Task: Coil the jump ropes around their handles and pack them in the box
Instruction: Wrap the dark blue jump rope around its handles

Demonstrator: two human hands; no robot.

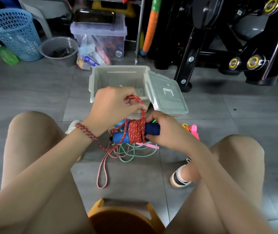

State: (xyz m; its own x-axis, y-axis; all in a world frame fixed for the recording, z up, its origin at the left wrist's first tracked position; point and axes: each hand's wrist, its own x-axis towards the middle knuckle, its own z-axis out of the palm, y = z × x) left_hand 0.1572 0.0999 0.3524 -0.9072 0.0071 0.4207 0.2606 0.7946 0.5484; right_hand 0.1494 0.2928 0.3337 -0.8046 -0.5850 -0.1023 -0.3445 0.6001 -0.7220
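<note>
My right hand [167, 130] grips the dark blue handles [152, 130] of a jump rope, held level above the floor. Red rope [136, 132] is coiled in many turns round the handles' middle. My left hand [112, 107] pinches the red rope's free strand just above the coil; a loose loop of it [101, 173] trails down to the floor. Under the handles lies a tangled green rope [131, 153] with pink handles [149, 145]. More pink and orange handles [193, 130] lie to the right. The open grey box [118, 78] stands beyond my hands, its lid [167, 93] leaning on its right side.
My knees frame the view on a grey tiled floor, with an orange stool [123, 215] between them and my shoe [179, 177] at right. Behind the box are a clear storage bin [101, 34], a grey bucket [59, 50], a blue basket [14, 32] and black gym equipment [227, 39].
</note>
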